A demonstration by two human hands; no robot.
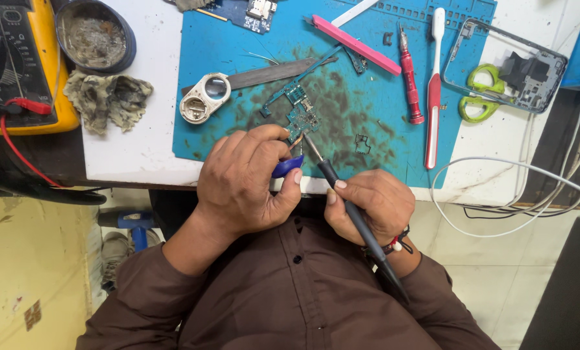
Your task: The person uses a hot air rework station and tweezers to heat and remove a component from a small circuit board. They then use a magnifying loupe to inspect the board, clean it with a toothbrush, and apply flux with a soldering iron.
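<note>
On the stained blue work mat [394,97], our left hand [248,178] pinches blue-handled tweezers [287,166] against the small green circuit board [298,116]; our right hand [368,204] grips the dark soldering iron [348,204], best kept steady, tip on the joint.

A white bench [144,139] is covered at the frame's centre by a blue mat [225,45]. At upper left a multimeter [18,58], a round tin [95,35] and a rag [108,97] are seen. Green scissors [478,97] and a phone frame [513,65] are laid at upper right.
</note>
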